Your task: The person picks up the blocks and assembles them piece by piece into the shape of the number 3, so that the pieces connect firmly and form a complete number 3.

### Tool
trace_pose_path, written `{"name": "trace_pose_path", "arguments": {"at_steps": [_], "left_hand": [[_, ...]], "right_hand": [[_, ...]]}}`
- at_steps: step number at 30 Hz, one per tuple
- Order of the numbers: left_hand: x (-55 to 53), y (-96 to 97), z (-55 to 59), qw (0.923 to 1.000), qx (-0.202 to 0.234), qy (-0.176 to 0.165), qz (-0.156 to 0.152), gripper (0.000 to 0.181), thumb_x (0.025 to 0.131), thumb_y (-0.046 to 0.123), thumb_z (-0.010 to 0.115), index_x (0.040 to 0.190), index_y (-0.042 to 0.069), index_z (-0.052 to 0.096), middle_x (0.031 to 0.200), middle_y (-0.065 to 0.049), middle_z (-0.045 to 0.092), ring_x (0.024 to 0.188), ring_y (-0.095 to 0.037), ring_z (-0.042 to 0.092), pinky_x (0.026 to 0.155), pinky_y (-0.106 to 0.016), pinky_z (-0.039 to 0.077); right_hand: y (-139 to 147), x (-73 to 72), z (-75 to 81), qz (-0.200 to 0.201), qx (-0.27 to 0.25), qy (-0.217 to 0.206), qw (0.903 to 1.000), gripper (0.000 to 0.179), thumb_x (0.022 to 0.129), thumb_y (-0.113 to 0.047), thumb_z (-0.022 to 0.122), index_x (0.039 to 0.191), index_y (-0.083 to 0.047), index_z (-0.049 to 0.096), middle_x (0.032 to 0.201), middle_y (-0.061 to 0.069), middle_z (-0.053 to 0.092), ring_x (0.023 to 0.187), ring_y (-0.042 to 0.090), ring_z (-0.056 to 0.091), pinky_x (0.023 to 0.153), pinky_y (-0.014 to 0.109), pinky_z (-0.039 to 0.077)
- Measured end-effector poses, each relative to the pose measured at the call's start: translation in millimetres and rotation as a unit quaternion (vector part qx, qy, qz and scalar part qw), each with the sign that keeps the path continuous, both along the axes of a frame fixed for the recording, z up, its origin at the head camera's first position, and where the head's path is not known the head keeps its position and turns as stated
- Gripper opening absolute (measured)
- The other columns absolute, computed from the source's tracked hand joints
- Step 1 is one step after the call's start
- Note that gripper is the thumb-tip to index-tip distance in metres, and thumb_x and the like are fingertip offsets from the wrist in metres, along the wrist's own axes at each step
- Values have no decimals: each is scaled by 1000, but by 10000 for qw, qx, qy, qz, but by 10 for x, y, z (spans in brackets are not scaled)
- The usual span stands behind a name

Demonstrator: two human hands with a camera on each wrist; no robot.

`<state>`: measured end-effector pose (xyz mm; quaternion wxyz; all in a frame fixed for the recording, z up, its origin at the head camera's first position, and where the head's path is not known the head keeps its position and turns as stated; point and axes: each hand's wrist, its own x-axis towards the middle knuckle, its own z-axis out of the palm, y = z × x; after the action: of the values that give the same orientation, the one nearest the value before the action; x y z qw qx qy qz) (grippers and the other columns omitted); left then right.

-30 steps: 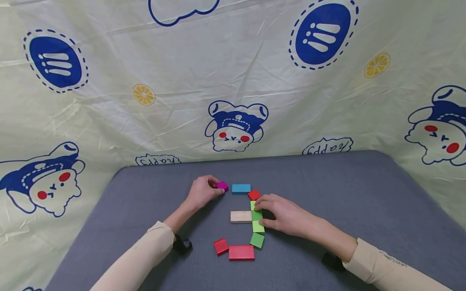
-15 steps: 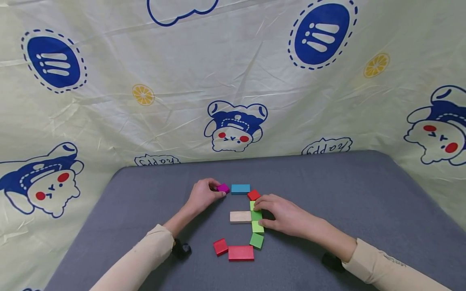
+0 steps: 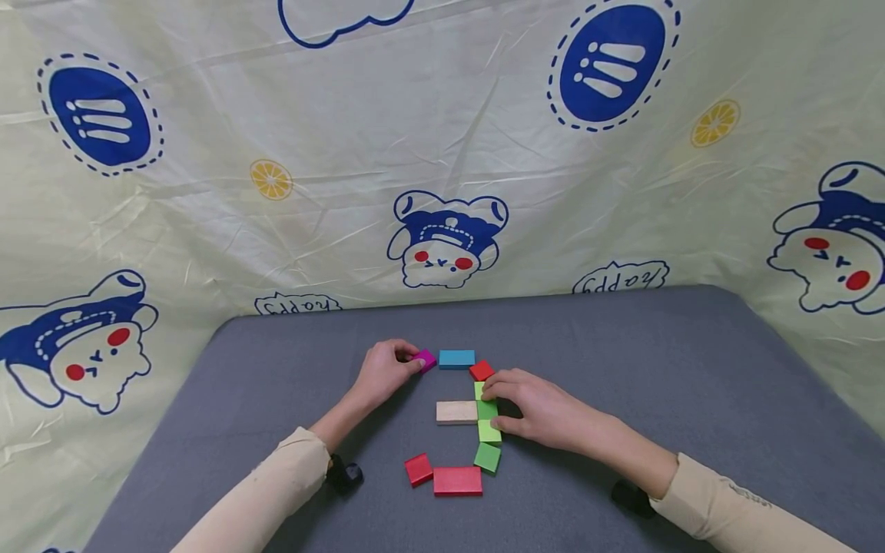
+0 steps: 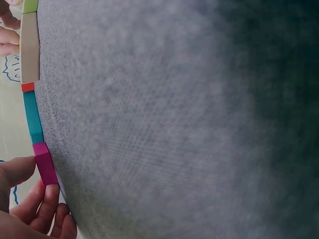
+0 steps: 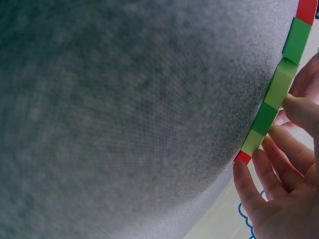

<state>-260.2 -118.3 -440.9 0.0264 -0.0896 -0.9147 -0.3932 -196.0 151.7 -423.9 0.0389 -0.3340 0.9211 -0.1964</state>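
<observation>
My left hand (image 3: pixel 384 370) pinches a magenta block (image 3: pixel 427 361) between thumb and fingers, just left of a blue block (image 3: pixel 457 359); in the left wrist view, the magenta block (image 4: pixel 46 164) lies close to the end of the blue one. My right hand (image 3: pixel 535 407) rests its fingertips along a column of green blocks. Its fingers partly cover the upper light green block (image 3: pixel 479 391), and its thumb touches the lower light green block (image 3: pixel 488 432). Between these sits a darker green block (image 3: pixel 487 410). A red block (image 3: pixel 482 370) joins the column's top to the blue block.
A plain wooden block (image 3: pixel 456 413) extends left from the column's middle. Below the column come a green block (image 3: pixel 487 458), a long red block (image 3: pixel 458 481) and a tilted red block (image 3: pixel 418 469). Grey cloth (image 3: pixel 276 399) covers the table, with a printed curtain (image 3: pixel 332 230) behind.
My left hand has shifted the magenta block slightly right, toward the blue block, and its thumb now lies over the block's front. The right hand stays in place.
</observation>
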Motion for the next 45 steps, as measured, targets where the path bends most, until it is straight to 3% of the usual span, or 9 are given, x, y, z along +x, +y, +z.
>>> {"name": "trace_pose_path", "arguments": {"at_steps": [45], "left_hand": [[-23,-18,-4,9997,7,-131,-214,20,88,20,75,103,7,74,93,-3,67,86,-19,57,79,-37,48]], "right_hand": [[-20,-14,53,136,171,12,9998,35,88,-24,75,119,-12,68,123,1,58,114,19,53,94,41,48]]}}
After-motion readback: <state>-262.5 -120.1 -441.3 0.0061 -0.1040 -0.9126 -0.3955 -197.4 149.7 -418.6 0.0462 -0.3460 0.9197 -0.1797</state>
